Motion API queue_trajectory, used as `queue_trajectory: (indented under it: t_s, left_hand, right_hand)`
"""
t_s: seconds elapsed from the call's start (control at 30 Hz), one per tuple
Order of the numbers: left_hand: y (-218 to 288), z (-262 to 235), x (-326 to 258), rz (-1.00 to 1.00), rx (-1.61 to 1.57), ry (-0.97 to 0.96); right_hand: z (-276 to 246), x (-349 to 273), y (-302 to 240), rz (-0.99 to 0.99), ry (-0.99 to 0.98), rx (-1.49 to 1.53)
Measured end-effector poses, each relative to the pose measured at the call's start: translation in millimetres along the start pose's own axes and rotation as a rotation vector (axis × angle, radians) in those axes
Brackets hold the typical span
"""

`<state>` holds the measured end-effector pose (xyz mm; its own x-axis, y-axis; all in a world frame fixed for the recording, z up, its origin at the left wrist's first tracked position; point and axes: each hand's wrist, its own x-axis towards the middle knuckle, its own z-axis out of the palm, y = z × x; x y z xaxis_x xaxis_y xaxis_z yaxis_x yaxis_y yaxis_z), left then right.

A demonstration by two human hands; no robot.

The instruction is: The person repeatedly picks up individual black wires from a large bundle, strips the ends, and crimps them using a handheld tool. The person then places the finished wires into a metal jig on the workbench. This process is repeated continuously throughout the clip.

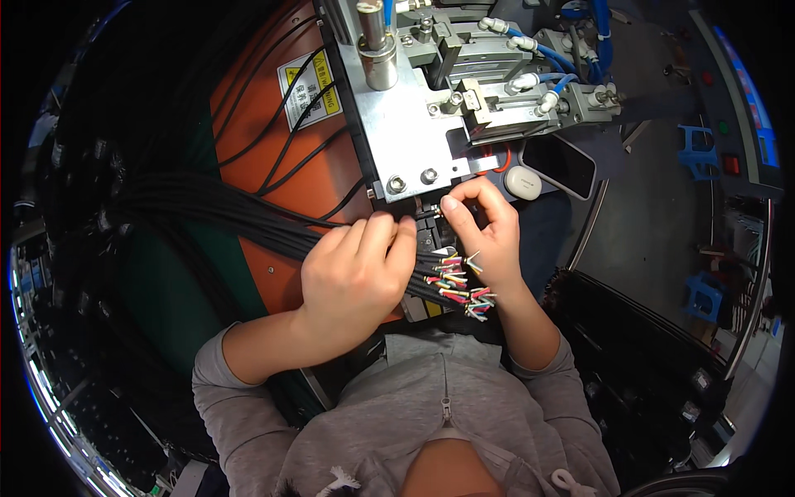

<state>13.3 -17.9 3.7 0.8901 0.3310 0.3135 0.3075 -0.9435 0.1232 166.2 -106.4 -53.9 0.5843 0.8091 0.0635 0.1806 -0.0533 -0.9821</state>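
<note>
My left hand [356,269] is closed round a black cable close to the front of a metal machine [406,132]; its fingertips are partly hidden. My right hand [490,228] pinches at the end of that cable, where small pale wire tips [436,212] show by the thumb and index finger. Both hands meet just below the machine's silver plate, over a dark fixture [427,236]. Below my hands lies a bundle of stripped cable ends [455,286] with red, white, yellow and green wires. The long black cables [215,207] of this bundle run off to the left.
Pneumatic cylinders [505,124] with blue hoses top the machine. An orange panel [273,166] with a yellow-and-white warning label [310,87] stands left of it. To the right lie a phone [559,166] and a white earbud case [522,183]. Blue stools [700,153] stand farther right.
</note>
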Motion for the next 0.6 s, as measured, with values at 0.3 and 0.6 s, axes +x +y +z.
queue_trajectory:
  t_s: [0.3,0.6]
  left_hand:
    - [-13.1,5.2,2.0,0.116,-0.15,0.137]
    - [-16.2,3.1,4.3,0.186,-0.313,0.292]
  right_hand:
    - [-26.5,-2.1,-5.8,-0.373,-0.198,0.274]
    - [1.0,-10.1,-30.0,-0.286,-0.055,0.388]
